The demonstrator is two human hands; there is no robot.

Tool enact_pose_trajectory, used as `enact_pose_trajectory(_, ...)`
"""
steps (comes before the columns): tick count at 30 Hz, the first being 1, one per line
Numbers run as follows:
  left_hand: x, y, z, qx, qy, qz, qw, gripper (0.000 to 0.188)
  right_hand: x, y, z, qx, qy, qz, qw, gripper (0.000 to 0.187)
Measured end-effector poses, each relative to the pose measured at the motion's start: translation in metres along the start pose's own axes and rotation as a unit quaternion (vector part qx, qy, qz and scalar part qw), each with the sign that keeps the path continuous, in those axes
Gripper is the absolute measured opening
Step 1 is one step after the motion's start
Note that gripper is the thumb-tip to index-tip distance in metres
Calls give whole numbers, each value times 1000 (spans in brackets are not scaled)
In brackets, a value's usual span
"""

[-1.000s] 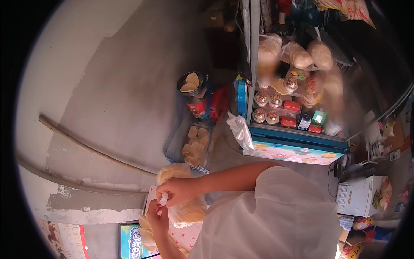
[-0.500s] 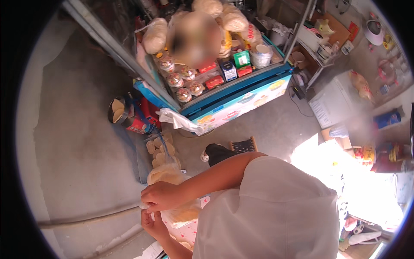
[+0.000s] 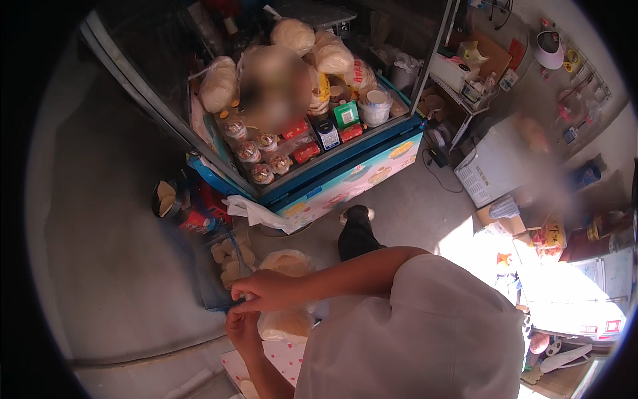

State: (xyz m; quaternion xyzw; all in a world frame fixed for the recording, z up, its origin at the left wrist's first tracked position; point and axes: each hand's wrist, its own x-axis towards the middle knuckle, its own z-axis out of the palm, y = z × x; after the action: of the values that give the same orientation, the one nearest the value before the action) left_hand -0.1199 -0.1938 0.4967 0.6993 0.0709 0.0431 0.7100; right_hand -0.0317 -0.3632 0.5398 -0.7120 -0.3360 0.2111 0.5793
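A clear plastic bag (image 3: 286,326) bulges with pale yellowish contents, below and behind my right forearm. Its gathered end is between my hands. My right hand (image 3: 269,290) is closed, thumb and fingers pinching the twisted plastic. Just below, my left hand (image 3: 242,327) is closed against the same end, its fingertips partly hidden by the right hand. Another pale, plastic-wrapped bulge (image 3: 286,261) shows above my forearm; whether it belongs to the same bag I cannot tell. Under the bag stands a white table (image 3: 282,356) with pink spots.
Pale round discs (image 3: 232,258) lie beyond my hands, near a dark bucket (image 3: 166,197) holding more discs. Ahead stands a glass-framed display counter (image 3: 359,173) with topped cups (image 3: 262,174) and plastic-wrapped bundles (image 3: 218,84). A white cabinet (image 3: 488,173) stands to the right.
Both hands have shifted upward in the picture with the bag's end still pinched. The counter appears lower and further left as the view turned. The dark stool is now out of sight.
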Motion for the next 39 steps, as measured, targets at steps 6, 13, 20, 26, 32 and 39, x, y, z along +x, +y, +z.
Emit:
enact_pose_trajectory(6, 41, 12, 57, 41, -3, 21, 999, 27, 6, 30, -34, 44, 76, -87, 992, 18)
enact_pose_trajectory(13, 106, -5, 101, 140, -43, -32, 989, 11, 29, 55, -150, -111, 14, -88, 990, 17)
enact_pose_trajectory(20, 161, -26, 165, -16, 90, -148, 985, 13, 166, 114, -518, -276, 357, -195, 871, 11)
enact_pose_trajectory(26, 183, -37, 213, 101, 264, -189, 940, 17, 300, 142, -755, -396, 499, -101, 765, 38)
enact_pose_trajectory(32, 222, 13, 260, 84, 267, -159, 947, 18, 357, 152, -808, -481, 362, 99, 792, 47)
enact_pose_trajectory(39, 244, 40, 305, 30, 325, -78, 942, 15, 318, 127, -815, -352, 368, -18, 860, 42)
